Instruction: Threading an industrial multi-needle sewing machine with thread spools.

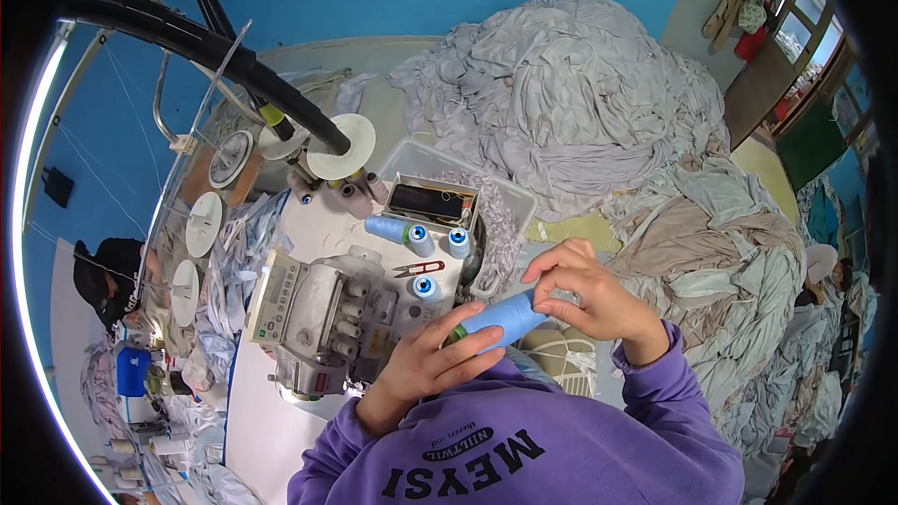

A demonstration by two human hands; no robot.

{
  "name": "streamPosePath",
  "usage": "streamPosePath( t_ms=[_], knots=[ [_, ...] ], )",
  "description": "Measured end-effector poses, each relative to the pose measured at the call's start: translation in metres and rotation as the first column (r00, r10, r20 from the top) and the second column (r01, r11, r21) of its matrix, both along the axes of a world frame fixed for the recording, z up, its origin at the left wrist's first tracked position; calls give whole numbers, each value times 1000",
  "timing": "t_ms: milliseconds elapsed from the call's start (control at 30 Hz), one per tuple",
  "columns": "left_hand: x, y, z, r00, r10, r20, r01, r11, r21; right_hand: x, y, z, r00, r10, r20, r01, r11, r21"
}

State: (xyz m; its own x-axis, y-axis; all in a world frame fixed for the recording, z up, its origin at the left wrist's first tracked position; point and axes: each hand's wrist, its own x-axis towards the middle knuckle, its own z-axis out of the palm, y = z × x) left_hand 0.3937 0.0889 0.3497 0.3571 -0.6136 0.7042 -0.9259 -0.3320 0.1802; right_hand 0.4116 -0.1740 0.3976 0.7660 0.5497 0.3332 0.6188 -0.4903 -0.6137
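Observation:
A cone of light blue thread [510,319] lies tilted across my lap, its green base toward my left hand [432,360]. That hand is wrapped round the base end, fingers over the wound thread. At the cone's other end, my right hand [582,292] has thumb and forefinger bent together in a pinch; any thread end between them is too fine to see. On the white table, several more blue thread cones [423,288] stand or lie beside red-handled thread snips [420,269]. A sewing machine [323,313] with several tension dials stands left of my hands.
Behind the cones sits an open box [432,199] with a dark phone-like object on it. A clear plastic bin [519,196] holds pale scraps. Large heaps of grey fabric [580,93] fill the back and right. Black hoses [206,47] and thread stands [204,224] rise at left.

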Motion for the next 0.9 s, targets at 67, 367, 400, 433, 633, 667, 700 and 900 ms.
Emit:
streamPosePath(
  t_ms=[67, 367, 400, 433, 633, 667, 700, 900],
  knots=[
    [0, 0, -2, 1000, 24, -13, -24, 1000, -13, 0, -7, -12, 963, 76, -257, 4, 955, 296],
    [3, -1, -3, 997, 37, -70, -47, 988, -146, -2, -49, -39, 777, -426, -464, 601, 720, 346],
    [3, 0, -3, 998, 57, -24, -59, 994, -92, -5, -29, -19, 867, -466, -176, 498, 799, 337],
    [4, 0, -3, 997, 73, 23, -73, 997, -38, -6, -22, -4, 868, -463, -178, 496, 800, 338],
    [3, 2, 8, 995, 64, 75, -69, 996, 64, -12, 5, 34, 795, 59, 604, 148, 947, -287],
    [4, 1, 9, 995, 63, 76, -68, 996, 63, -11, 6, 32, 775, 84, 627, 152, 938, -313],
    [4, 1, 10, 995, 51, 86, -58, 995, 87, -10, 6, 30, 754, 110, 647, 155, 928, -339],
    [3, 3, 13, 998, 18, 52, -24, 992, 125, -11, 7, 23, 709, 226, 669, 96, 908, -408]
  ],
)
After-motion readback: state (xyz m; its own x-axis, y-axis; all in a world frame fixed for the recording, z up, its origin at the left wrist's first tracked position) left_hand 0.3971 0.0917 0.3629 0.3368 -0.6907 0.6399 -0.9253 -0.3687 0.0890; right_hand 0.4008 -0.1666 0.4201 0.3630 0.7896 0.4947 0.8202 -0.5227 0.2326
